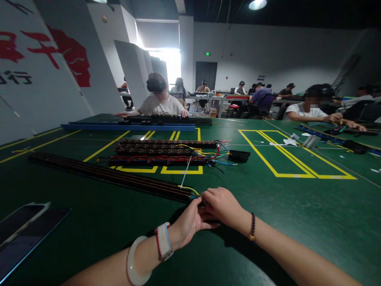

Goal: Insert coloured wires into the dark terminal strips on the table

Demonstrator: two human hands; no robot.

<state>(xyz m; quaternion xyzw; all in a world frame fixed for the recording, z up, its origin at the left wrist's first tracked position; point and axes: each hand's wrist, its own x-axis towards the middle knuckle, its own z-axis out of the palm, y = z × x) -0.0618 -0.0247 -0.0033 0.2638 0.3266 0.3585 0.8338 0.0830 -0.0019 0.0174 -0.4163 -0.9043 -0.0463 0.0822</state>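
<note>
A long black rail (pixel 119 176) with copper-coloured strips lies slantwise on the green table, its near end reaching my hands. From that end a yellow wire (pixel 190 190) and a short blue piece run to my fingertips. My left hand (pixel 189 220) is closed at the wires, thumb on top, the lower fingers reaching under my right hand. Bent over from the right, my right hand (pixel 222 204) is closed with its fingertips against the left ones. What lies between them is hidden. A white cable tie (pixel 186 171) sticks up from the rail by the yellow wire.
Beyond the rail lie several similar black rails (pixel 160 159) with coloured wires and a black end piece (pixel 239 155). A tablet-like dark panel (pixel 35 230) is at left. Across the table sits a person (pixel 160 101) behind a blue rail (pixel 131 127); another person (pixel 312 107) works at right.
</note>
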